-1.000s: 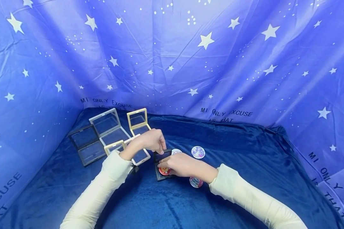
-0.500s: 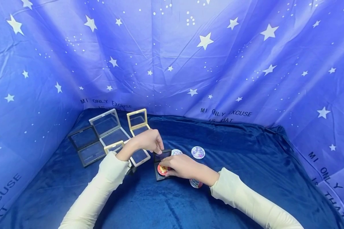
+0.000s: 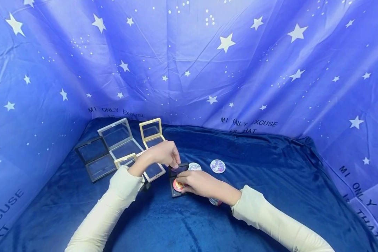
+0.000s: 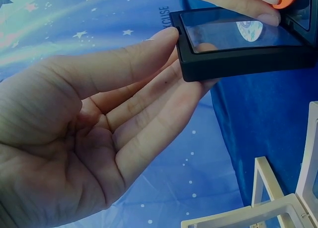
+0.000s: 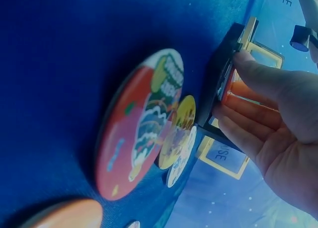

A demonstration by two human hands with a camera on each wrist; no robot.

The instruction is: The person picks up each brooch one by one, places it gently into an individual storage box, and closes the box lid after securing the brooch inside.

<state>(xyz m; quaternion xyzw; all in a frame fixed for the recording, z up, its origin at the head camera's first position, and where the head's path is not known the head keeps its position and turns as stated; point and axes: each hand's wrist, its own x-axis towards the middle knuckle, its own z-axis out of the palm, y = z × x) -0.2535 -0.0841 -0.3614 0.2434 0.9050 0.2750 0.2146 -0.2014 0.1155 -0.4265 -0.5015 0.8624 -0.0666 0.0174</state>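
Pinching black case [image 4: 248, 59]: left hand [image 3: 164, 154]. Right hand [image 3: 203, 183] pinching red badge [image 3: 177, 186], its right side hidden.

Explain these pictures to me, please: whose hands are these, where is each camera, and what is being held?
There is no machine here, just one person's bare hands. The wide picture comes from a camera worn on the head, looking forward and down; the two close ones come from cameras worn on each wrist.

On the dark blue velvety cloth, open hinged display cases sit to the left, and printed round badges lie to the right.

The left hand pinches the raised lid of a small black display case. The right hand pinches a red-orange badge at its base; whether it is fully seated, I cannot tell.
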